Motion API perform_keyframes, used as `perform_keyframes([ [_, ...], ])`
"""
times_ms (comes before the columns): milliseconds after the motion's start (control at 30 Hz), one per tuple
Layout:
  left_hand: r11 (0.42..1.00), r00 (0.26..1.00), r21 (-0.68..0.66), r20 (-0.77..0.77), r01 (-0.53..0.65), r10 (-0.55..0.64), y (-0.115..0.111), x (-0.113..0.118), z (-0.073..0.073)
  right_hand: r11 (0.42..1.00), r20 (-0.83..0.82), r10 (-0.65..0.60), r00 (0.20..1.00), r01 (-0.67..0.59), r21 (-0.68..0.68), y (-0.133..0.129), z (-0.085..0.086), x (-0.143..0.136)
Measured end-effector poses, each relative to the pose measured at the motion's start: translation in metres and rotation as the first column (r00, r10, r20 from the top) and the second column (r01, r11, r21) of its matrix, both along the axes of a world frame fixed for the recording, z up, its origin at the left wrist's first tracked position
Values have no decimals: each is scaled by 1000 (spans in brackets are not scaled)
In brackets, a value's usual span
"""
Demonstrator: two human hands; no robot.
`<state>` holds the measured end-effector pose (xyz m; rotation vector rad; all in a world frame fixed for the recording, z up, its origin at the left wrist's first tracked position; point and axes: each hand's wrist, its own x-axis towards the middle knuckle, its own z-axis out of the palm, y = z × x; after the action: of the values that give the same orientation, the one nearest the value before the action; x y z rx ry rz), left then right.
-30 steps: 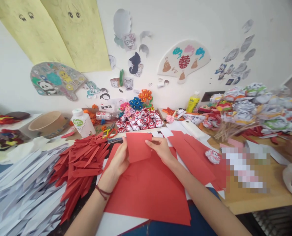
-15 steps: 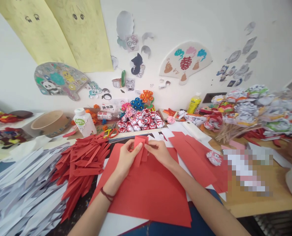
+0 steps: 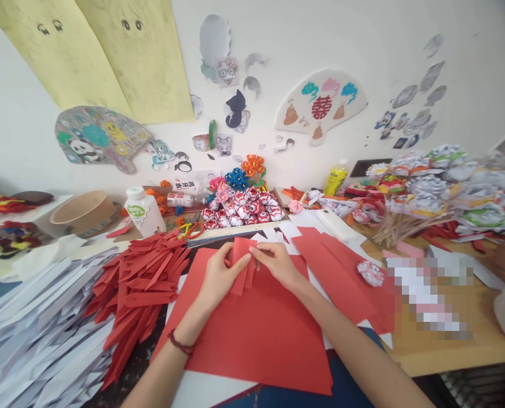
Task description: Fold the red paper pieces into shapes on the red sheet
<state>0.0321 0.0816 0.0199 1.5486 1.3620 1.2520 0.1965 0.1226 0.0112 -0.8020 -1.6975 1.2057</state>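
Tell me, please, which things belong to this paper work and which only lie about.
Likely belonging:
folded red paper, in left hand and right hand
large red paper sheet beneath
pile of narrow red paper strips

Likely lying about:
white plastic bottle, green printing
yellow plastic bottle
orange flower cluster

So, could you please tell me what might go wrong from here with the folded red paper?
The small folded red paper might crease crookedly: the left grip and right grip pinch its upper part, leaving the lower end loose. The loose pile of narrow red paper strips could mix with the long white paper strips, since the two piles touch.
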Motion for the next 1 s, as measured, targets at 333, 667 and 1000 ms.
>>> perform_keyframes([
  [333,989,985,-92,142,114,-100,4,-17,7,997,-9,-69,998,69,22,1,1,2],
  [667,997,997,-29,-37,-66,65,6,-17,-3,989,-102,-108,989,96,-112,3,-2,0],
  [1000,996,995,-4,-41,-91,91,5,-16,-3,996,-113,-54,992,46,-74,4,-4,0],
])
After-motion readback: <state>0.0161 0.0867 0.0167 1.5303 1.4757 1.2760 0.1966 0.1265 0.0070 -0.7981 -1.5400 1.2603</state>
